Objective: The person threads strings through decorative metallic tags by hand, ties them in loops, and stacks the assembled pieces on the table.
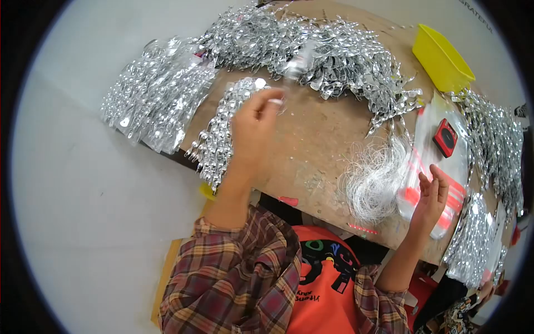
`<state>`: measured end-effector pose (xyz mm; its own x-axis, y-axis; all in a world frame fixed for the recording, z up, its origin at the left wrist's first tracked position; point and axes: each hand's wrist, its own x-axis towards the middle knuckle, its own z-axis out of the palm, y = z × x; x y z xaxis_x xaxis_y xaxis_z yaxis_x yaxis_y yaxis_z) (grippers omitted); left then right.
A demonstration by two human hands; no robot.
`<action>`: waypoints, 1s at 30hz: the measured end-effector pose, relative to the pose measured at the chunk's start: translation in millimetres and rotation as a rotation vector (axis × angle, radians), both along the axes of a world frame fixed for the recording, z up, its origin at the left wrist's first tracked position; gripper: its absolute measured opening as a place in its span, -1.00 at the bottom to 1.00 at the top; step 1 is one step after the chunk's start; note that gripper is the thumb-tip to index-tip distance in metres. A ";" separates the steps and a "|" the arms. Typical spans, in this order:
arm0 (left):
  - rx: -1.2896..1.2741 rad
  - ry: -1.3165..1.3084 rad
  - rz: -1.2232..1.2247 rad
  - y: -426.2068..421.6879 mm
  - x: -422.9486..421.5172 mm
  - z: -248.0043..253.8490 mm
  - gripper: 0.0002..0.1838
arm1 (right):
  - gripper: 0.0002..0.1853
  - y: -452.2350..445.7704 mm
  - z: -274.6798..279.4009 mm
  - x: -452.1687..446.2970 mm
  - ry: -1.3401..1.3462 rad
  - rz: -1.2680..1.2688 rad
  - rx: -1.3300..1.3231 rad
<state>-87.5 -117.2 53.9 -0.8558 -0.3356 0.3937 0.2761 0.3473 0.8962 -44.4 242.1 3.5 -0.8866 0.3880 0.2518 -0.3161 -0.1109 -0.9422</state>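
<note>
My left hand (257, 119) hovers above the wooden table, its thumb and fingers brought together. A small whitish bit (276, 102) shows at its fingertips, too blurred to name. Just beyond is a smeared silver shape (299, 64), perhaps in motion. Beside and partly behind that hand lies a bundle of shiny silver disc strands (216, 136). My right hand (432, 197) is raised over flat clear plastic bags with red stripes (453, 192), its fingers bent and apart, with nothing visible in them. To its left sits a loose tangle of white thread (375, 181).
A thick pile of silver strands (245, 39) curves along the table's (317, 145) far side. More hang at the left end (158, 94) and right edge (500, 145). A yellow bin (442, 61) and a red-and-black device (445, 138) are at the right. Another person's patterned sleeve (461, 317) shows bottom right.
</note>
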 end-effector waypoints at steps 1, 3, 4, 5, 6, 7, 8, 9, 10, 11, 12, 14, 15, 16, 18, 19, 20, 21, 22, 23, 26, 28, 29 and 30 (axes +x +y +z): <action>-0.080 0.044 0.105 -21.3 -3.3 -3.0 -0.79 | -0.77 1.3 -2.0 0.8 0.004 0.003 -0.001; -0.311 0.071 0.231 -70.1 -9.2 -24.8 -0.78 | -0.79 3.1 -4.6 1.5 -0.015 0.010 0.002; -0.314 0.073 0.235 -84.3 -8.7 -30.5 -0.78 | -0.79 3.0 -5.6 1.7 -0.013 0.014 -0.001; -0.388 -0.030 0.306 -96.3 -7.1 -35.2 -0.78 | -0.79 2.1 -7.0 2.4 -0.019 0.016 -0.001; -0.461 -0.136 0.379 -107.2 -5.9 -42.7 -0.77 | -0.80 0.8 -8.6 2.7 -0.027 0.020 0.000; -0.463 -0.139 0.383 -120.1 -8.4 -59.4 -0.77 | -0.80 -0.8 -10.1 2.4 -0.030 0.026 -0.001; -0.549 -0.120 0.383 -132.8 -14.1 -79.6 -0.76 | -0.80 -2.3 -11.9 1.4 -0.031 0.036 -0.006; -0.635 -0.098 0.379 -139.6 -17.8 -89.7 -0.76 | -0.81 -3.8 -13.1 0.7 -0.031 0.043 -0.011; -0.597 -0.160 0.336 -131.4 -13.2 -81.6 -0.74 | -0.81 -4.9 -13.8 0.4 -0.029 0.043 -0.010; -0.596 -0.159 0.333 -131.5 -12.3 -79.9 -0.74 | -0.81 -5.5 -14.4 0.8 -0.037 0.059 0.004; -0.639 -0.146 0.339 -132.3 -12.6 -80.0 -0.73 | -0.81 -5.9 -14.9 1.8 -0.047 0.073 0.019; -0.694 -0.146 0.337 -126.2 -7.3 -68.6 -0.70 | -0.82 -7.3 -12.4 3.5 -0.059 0.055 0.024; -0.694 -0.150 0.323 -121.1 -5.4 -61.2 -0.70 | -0.82 -8.7 -11.4 4.4 -0.069 0.041 0.027; -0.745 -0.060 0.341 -113.6 -4.9 -56.1 -0.70 | -0.82 -9.9 -12.1 4.5 -0.081 0.024 0.031; -0.768 0.119 0.333 -80.4 -5.7 -43.4 -0.74 | -0.85 -10.1 -16.0 3.9 -0.079 0.011 0.078; -0.751 0.118 0.296 -57.7 -7.5 -41.9 -0.74 | -0.86 -13.3 -18.2 2.7 -0.059 0.000 0.071; -0.709 0.137 0.193 -34.7 -8.1 -42.2 -0.73 | -0.86 -15.8 -19.6 3.2 -0.071 0.029 0.077; -0.667 0.159 0.095 -13.2 -7.9 -44.1 -0.72 | -0.86 -18.4 -20.6 4.4 -0.078 0.060 0.080; -0.745 0.161 -0.049 6.0 -6.5 -46.8 -0.71 | -0.87 -21.6 -22.2 5.9 -0.097 0.088 0.085; -0.754 0.180 -0.179 24.8 -5.1 -54.9 -0.71 | -0.87 -25.5 -22.7 8.5 -0.114 0.121 0.085; -0.712 0.104 -0.461 76.0 -4.1 -84.7 -0.76 | -0.88 -36.2 -20.6 19.6 -0.197 0.220 0.155; -0.672 0.027 -0.522 94.5 -0.8 -92.8 -0.78 | -0.87 -37.9 -27.5 28.5 -0.250 0.299 0.196; -0.631 -0.047 -0.576 100.8 -0.5 -95.1 -0.80 | -0.86 -39.3 -28.3 33.6 -0.289 0.332 0.235; -0.632 -0.046 -0.583 105.2 -2.5 -96.6 -0.80 | -0.86 -39.9 -31.2 37.6 -0.318 0.354 0.239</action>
